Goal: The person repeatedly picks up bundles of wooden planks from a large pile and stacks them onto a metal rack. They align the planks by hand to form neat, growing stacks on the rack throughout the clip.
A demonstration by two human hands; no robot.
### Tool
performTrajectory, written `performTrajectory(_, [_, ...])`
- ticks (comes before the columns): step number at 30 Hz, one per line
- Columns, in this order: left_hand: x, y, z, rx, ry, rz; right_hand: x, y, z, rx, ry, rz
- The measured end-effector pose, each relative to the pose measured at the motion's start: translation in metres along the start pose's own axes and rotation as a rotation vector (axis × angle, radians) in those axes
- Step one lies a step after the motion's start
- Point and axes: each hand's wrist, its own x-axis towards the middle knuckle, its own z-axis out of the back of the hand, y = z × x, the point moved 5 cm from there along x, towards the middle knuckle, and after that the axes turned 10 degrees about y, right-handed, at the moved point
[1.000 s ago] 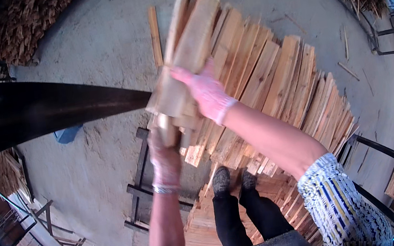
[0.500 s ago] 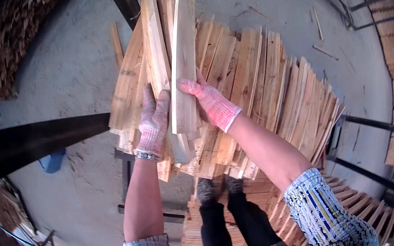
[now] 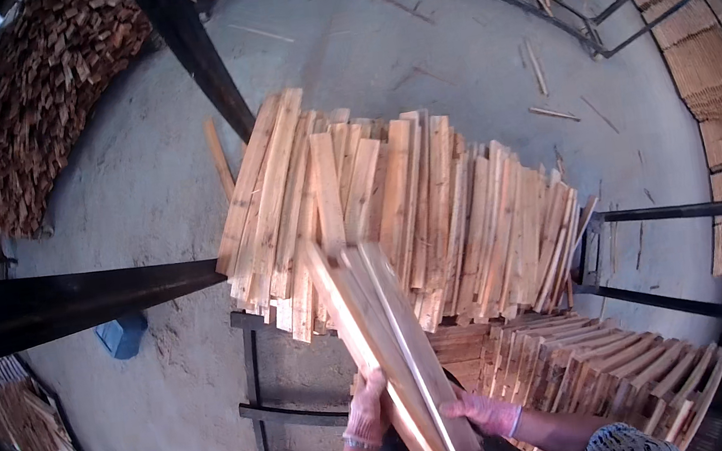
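Both my hands wear pinkish-white knit gloves and hold a small bundle of pale wooden slats [image 3: 398,348] close to my body. My left hand [image 3: 368,412] grips the bundle's left edge near its lower end. From the right side, my right hand [image 3: 488,412] clasps the same slats, its fingers partly hidden by them. The bundle slants up to the left, its far end over the near edge of a wide pile of slats [image 3: 460,212]. Those piled slats lie side by side, mostly pointing away from me.
A second stack of slats [image 3: 617,365] fans out at lower right. Dark metal bars [image 3: 88,302] reach in from the left, with a blue object [image 3: 123,336] on the floor below. A large wood heap [image 3: 43,94] rises at far left; wood scraps [image 3: 554,114] litter the floor.
My hands have drawn back from over the pile toward my body, bringing several slats with them. The bundle now tilts up to the left, and the view has shifted.
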Motion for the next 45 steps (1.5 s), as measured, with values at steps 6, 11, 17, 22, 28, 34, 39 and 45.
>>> performTrajectory(6, [-0.087,0.021,-0.017,0.184,-0.029,-0.015,-0.096,-0.001,-0.081,-0.017,-0.039,0.023])
performTrajectory(11, [-0.145,-0.048,-0.150,0.453,0.203,-0.197,-0.170,0.067,-0.126,-0.474,-0.099,0.426])
performTrajectory(17, [-0.234,-0.049,-0.263,0.643,0.555,-0.208,-0.290,0.049,-0.166,-0.639,-0.356,0.844])
performTrajectory(22, [-0.289,0.010,-0.358,0.741,0.708,-0.127,-0.428,0.019,-0.194,-0.551,-0.573,0.978])
performTrajectory(28, [-0.414,0.131,-0.475,0.874,1.087,-0.384,-0.606,-0.067,-0.201,-0.861,-1.041,1.109])
performTrajectory(34, [-0.446,0.227,-0.544,0.821,1.416,-0.428,-0.686,-0.110,-0.181,-1.004,-1.524,1.301])
performTrajectory(39, [-0.437,0.288,-0.554,0.983,1.752,-0.500,-0.699,-0.160,-0.167,-0.992,-1.925,1.347])
performTrajectory(45, [-0.414,0.391,-0.510,1.196,2.032,-0.150,-0.703,-0.209,-0.150,-0.585,-2.110,1.430])
